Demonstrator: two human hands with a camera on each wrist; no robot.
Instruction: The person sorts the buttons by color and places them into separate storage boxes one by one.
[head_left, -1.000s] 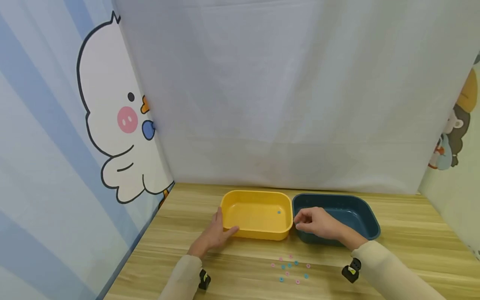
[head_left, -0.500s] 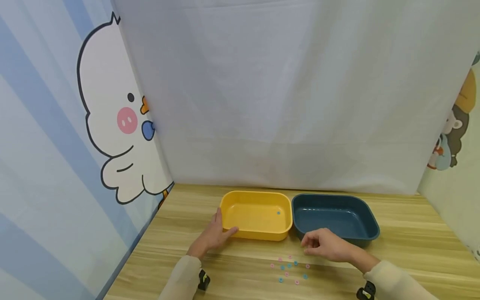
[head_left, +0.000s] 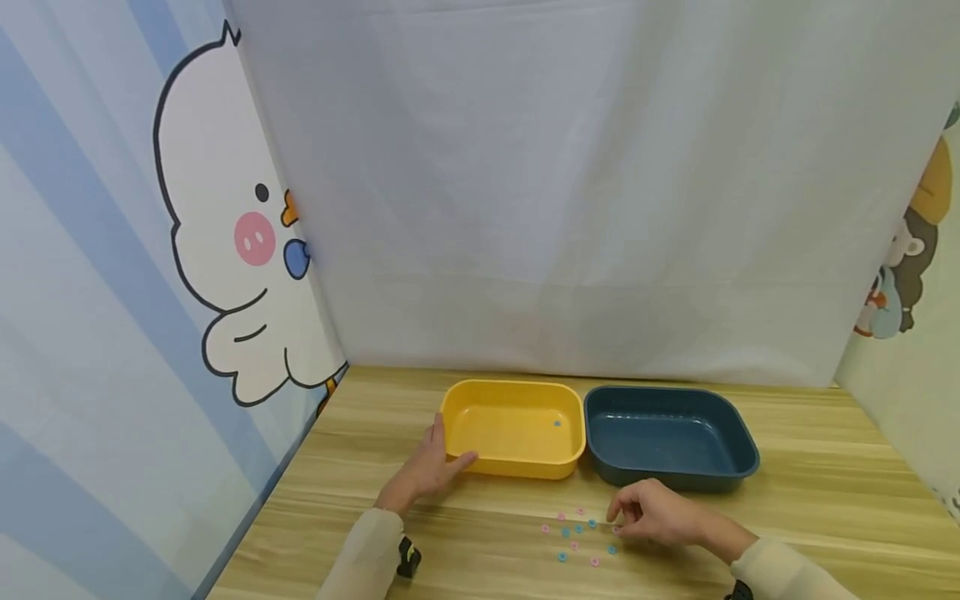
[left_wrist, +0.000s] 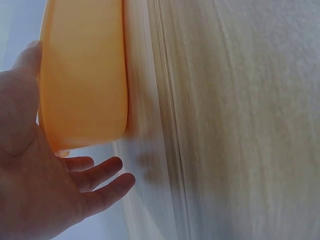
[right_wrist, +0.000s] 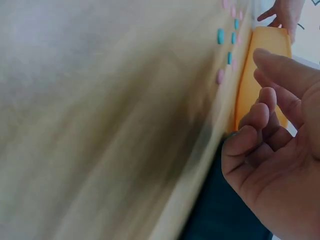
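On the pale wood-grain surface (head_left: pixel 825 483), a yellow rectangular tray with rounded corners, plastic by its look (head_left: pixel 502 429), stands beside a dark blue rounded rectangular tray of the same apparent material (head_left: pixel 667 446); their rims meet or nearly so, an arrangement that seems meant to put both within one short reach. A single small blue piece (head_left: pixel 557 423) lies inside the yellow tray, towards its right end. The person's left hand (head_left: pixel 423 471) rests at that tray's near left corner, thumb on the front rim and fingers loosely spread along the end wall — the touch looks light, probably there to steady the tray rather than lift it. In front of the trays, small pink rings (head_left: pixel 595 562) and small blue rings (head_left: pixel 562 557) lie mixed in a loose scatter, likely kept flat and apart so that each can be taken singly. The right hand (head_left: pixel 660 512) hangs low at the scatter's right edge, just beside one pink ring (head_left: pixel 617 530); whether it touches that ring I cannot tell. Its thumb and index finger are held a little apart with nothing visible between them, while the other fingers curl inwards — presumably to leave the neighbouring rings undisturbed.
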